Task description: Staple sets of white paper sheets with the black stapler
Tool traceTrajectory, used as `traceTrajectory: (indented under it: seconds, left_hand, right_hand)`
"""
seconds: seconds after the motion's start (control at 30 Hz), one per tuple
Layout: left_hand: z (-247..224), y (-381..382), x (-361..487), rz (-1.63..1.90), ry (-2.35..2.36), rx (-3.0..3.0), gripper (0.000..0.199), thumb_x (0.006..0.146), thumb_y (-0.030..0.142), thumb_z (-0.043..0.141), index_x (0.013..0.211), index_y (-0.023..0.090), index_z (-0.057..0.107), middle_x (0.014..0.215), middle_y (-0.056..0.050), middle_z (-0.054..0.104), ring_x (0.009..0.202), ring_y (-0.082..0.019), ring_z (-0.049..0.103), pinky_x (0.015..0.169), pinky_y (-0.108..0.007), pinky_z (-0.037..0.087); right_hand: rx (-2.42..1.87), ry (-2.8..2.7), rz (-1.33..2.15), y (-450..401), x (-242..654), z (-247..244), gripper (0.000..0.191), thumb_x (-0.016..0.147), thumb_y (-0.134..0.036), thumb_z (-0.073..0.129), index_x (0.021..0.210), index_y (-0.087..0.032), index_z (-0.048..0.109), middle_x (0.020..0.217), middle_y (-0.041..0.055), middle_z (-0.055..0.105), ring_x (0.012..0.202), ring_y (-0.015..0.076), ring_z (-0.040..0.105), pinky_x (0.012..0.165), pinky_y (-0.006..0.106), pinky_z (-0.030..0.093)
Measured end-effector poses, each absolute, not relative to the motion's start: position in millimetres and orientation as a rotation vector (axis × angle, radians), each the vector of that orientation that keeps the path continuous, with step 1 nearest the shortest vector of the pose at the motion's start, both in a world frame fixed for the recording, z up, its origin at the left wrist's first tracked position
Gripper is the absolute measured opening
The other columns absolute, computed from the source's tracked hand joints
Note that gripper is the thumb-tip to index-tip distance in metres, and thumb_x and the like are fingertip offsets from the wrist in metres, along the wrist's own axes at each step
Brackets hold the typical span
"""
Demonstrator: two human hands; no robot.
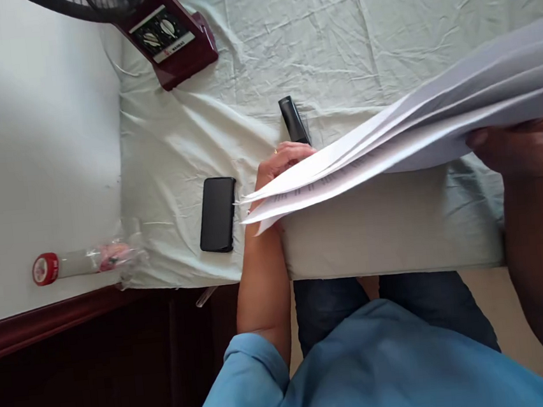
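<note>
A sheaf of white paper sheets [417,125] slants across the view, its loose left edges fanned apart above the table. Print shows faintly on an inner sheet. At the right, my right hand [525,147] is closed on the sheaf's near edge, thumb on the visible side; its other fingers are mostly hidden. My left hand [286,155] lies low over the cloth behind the sheets, fingers stretched out to the right, tips covered by paper. Just beyond those fingers is a black stapler-like object [293,119]; its near end meets the hand, and I cannot tell whether they touch.
A black phone [218,214] lies left of my left forearm. A dark red fan base [179,39] with dials stands at the back left. By the wall is a clear tube with a red cap [46,268]. A wrinkled pale cloth [295,47] covers the table.
</note>
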State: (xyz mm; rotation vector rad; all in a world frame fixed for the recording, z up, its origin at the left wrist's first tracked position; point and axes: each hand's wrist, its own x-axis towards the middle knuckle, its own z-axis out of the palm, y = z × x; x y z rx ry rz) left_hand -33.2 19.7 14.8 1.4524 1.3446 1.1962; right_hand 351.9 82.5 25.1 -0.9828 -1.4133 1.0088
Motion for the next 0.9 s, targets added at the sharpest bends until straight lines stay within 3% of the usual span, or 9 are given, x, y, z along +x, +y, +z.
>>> traceTrajectory:
  seconds: [0.07,0.17,0.23,0.37,0.47,0.6,0.67,0.77,0.9]
  left_hand:
    - [5,20,-36,1.208,1.374,1.499,0.051,0.067,0.057,0.097,0.101,0.023,0.079,0.107,-0.008,0.076,0.117,-0.032,0.071,0.11,-0.054,0.061]
    - [-2,18,-38,1.277,1.359,1.443,0.069,0.068,0.067,0.094,0.118,0.024,0.074,0.108,-0.006,0.076,0.116,-0.029,0.074,0.105,-0.05,0.063]
    - [1,16,-40,1.313,1.302,1.434,0.072,0.07,0.074,0.09,0.119,0.023,0.075,0.108,-0.007,0.077,0.112,-0.027,0.076,0.102,-0.045,0.064]
    - [8,16,-41,1.164,1.247,1.559,0.05,0.083,0.066,0.085,0.102,0.021,0.08,0.108,-0.007,0.081,0.107,-0.026,0.077,0.102,-0.046,0.064]
    - [3,17,-39,1.291,1.265,1.437,0.064,0.069,0.075,0.09,0.103,0.022,0.079,0.104,-0.006,0.08,0.105,-0.027,0.077,0.1,-0.047,0.065]
    - [-5,16,-31,1.341,1.305,1.317,0.074,0.061,0.076,0.094,0.11,0.023,0.079,0.109,-0.007,0.081,0.114,-0.027,0.077,0.106,-0.046,0.064]
    - [-3,16,-25,1.308,1.345,1.299,0.068,0.066,0.075,0.092,0.106,0.022,0.079,0.109,-0.007,0.081,0.115,-0.028,0.077,0.109,-0.047,0.063]
    - [2,16,-21,1.36,1.364,1.282,0.061,0.079,0.079,0.081,0.101,0.023,0.078,0.107,-0.007,0.081,0.117,-0.027,0.077,0.111,-0.047,0.063]
    - [0,15,-25,1.32,1.435,1.223,0.057,0.089,0.081,0.069,0.088,0.024,0.073,0.089,-0.003,0.074,0.099,-0.024,0.078,0.084,-0.041,0.069]
  right_hand:
    - [-1.036,-1.439,0.985,83,354,21,0.045,0.058,-0.04,0.106,0.091,-0.023,0.081,0.107,0.0021,0.083,0.111,0.0281,0.077,0.115,0.06,0.057]
    - [-1.016,-1.432,0.977,84,356,17,0.051,0.061,-0.043,0.104,0.104,-0.025,0.082,0.118,0.0029,0.082,0.124,0.0313,0.075,0.116,0.061,0.057]
    - [-0.996,-1.455,0.949,83,360,16,0.046,0.062,-0.046,0.104,0.096,-0.024,0.082,0.108,0.0022,0.083,0.116,0.031,0.077,0.111,0.06,0.06]
    - [-1.116,-1.542,0.957,82,364,18,0.039,0.061,-0.043,0.104,0.08,-0.02,0.079,0.098,0.0031,0.082,0.101,0.0268,0.077,0.107,0.059,0.061]
    - [-1.115,-1.473,0.951,80,363,18,0.045,0.057,-0.044,0.104,0.085,-0.02,0.079,0.106,0.0044,0.082,0.113,0.0311,0.076,0.113,0.062,0.058]
    - [-1.148,-1.46,1.005,79,360,12,0.048,0.052,-0.048,0.105,0.076,-0.019,0.076,0.098,0.0044,0.081,0.109,0.0343,0.078,0.111,0.064,0.059]
    - [-1.26,-1.457,1.023,79,356,11,0.046,0.057,-0.047,0.104,0.084,-0.019,0.079,0.104,0.0056,0.081,0.112,0.0341,0.077,0.108,0.062,0.062]
    - [-1.189,-1.431,0.996,82,347,17,0.049,0.066,-0.048,0.101,0.102,-0.021,0.08,0.113,0.0065,0.08,0.122,0.0304,0.075,0.118,0.058,0.057]
    - [-1.11,-1.332,1.127,86,341,27,0.053,0.065,-0.044,0.102,0.108,-0.021,0.081,0.127,0.0079,0.079,0.131,0.0275,0.071,0.125,0.05,0.052]
